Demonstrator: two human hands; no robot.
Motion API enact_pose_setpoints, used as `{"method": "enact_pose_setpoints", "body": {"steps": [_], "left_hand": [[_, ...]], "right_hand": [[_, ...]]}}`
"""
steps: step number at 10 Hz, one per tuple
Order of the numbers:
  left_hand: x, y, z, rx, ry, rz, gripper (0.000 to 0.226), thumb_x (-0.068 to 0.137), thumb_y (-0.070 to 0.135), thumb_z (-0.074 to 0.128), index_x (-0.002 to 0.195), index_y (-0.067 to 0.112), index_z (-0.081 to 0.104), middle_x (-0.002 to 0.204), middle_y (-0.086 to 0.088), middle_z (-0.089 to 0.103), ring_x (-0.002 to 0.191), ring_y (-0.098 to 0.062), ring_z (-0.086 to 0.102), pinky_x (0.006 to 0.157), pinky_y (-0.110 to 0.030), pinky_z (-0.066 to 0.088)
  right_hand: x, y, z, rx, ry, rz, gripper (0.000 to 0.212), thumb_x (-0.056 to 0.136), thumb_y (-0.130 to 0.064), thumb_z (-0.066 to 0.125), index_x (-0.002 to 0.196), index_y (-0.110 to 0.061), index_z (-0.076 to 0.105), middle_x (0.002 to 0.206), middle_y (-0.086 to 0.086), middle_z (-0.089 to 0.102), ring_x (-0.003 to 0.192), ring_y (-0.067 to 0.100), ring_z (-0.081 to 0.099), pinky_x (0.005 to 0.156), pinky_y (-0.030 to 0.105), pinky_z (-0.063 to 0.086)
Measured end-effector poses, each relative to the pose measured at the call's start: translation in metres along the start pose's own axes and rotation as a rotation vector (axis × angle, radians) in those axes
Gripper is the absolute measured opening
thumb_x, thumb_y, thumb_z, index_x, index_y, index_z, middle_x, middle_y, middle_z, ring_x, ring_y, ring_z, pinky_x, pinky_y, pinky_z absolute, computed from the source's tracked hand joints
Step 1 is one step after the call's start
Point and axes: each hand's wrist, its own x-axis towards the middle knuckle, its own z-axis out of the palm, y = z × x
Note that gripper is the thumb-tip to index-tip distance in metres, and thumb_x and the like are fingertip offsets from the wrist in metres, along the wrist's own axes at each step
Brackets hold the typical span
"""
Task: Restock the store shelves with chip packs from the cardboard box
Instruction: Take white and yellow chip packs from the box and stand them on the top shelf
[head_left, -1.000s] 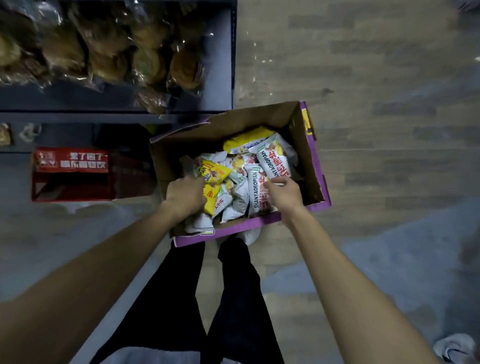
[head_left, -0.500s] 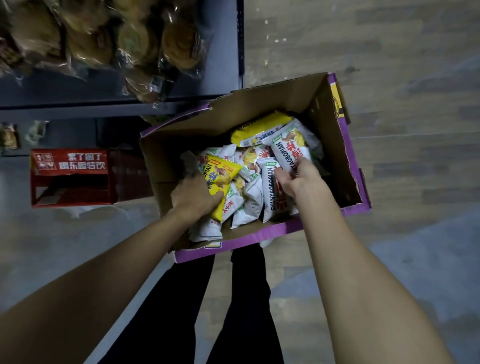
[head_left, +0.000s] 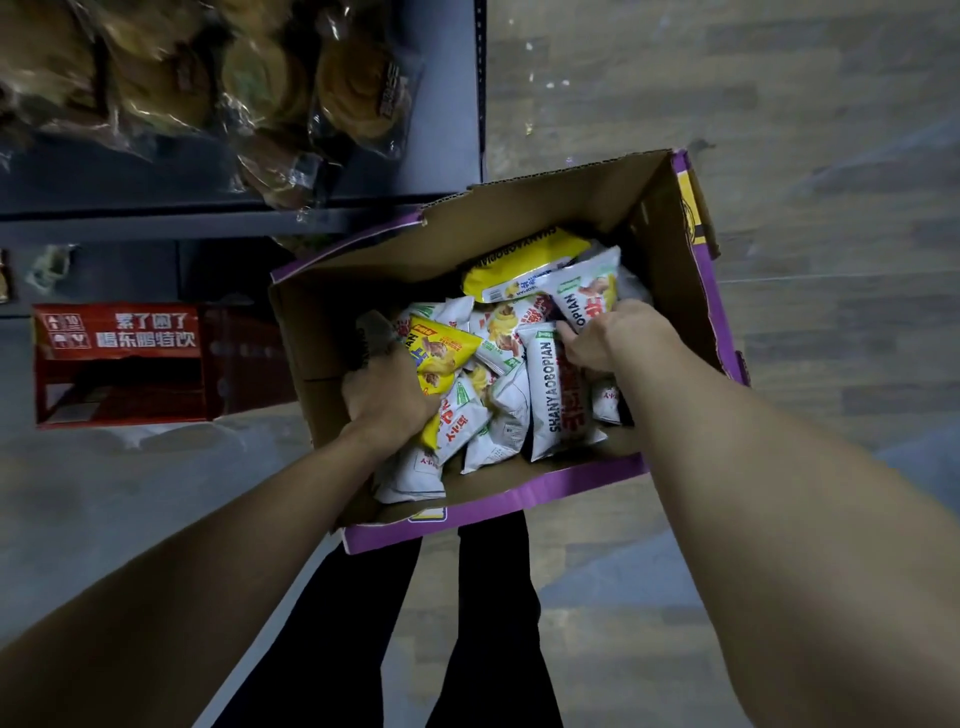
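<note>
An open cardboard box (head_left: 670, 228) with purple edges stands on the floor in front of my legs, holding several chip packs in white and yellow wrappers. My left hand (head_left: 387, 395) is inside the box at its left side and grips a yellow chip pack (head_left: 441, 353). My right hand (head_left: 618, 332) reaches in from the right and pinches the lower edge of a white chip pack (head_left: 587, 291) at the back. A large yellow pack (head_left: 519, 260) lies at the far end.
A dark metal shelf (head_left: 447, 130) at upper left carries several clear bags of brown pastries (head_left: 358, 93). Beneath it sits a red carton (head_left: 119, 364) with white lettering. Wooden floor spreads to the right of the box.
The view has closed in on the box. My right hand slid from the near white pack farther back onto another white pack. My left hand keeps its grip on the yellow pack.
</note>
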Motion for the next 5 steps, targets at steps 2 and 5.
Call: {"method": "enact_pose_setpoints", "body": {"steps": [2, 5], "left_hand": [[-0.004, -0.001, -0.018, 0.069, -0.004, 0.084, 0.076, 0.081, 0.043, 0.07, 0.14, 0.016, 0.03, 0.126, -0.018, 0.054, 0.108, -0.041, 0.058, 0.083, -0.04, 0.045], [0.002, 0.015, -0.026, 0.258, 0.212, 0.441, 0.042, 0.081, 0.006, 0.06, 0.119, 0.02, 0.052, 0.108, -0.009, 0.056, 0.097, -0.035, 0.057, 0.055, -0.033, 0.035]], "right_hand": [[-0.015, 0.005, 0.019, 0.771, -0.165, 0.055, 0.06, 0.086, 0.007, 0.029, 0.139, -0.021, 0.03, 0.137, 0.013, 0.048, 0.129, 0.027, 0.045, 0.108, 0.029, 0.039], [-0.011, 0.018, 0.038, -0.08, 0.321, -0.169, 0.058, 0.097, -0.014, 0.052, 0.146, -0.014, 0.021, 0.147, 0.021, 0.026, 0.13, 0.039, 0.035, 0.095, 0.043, 0.044]]}}
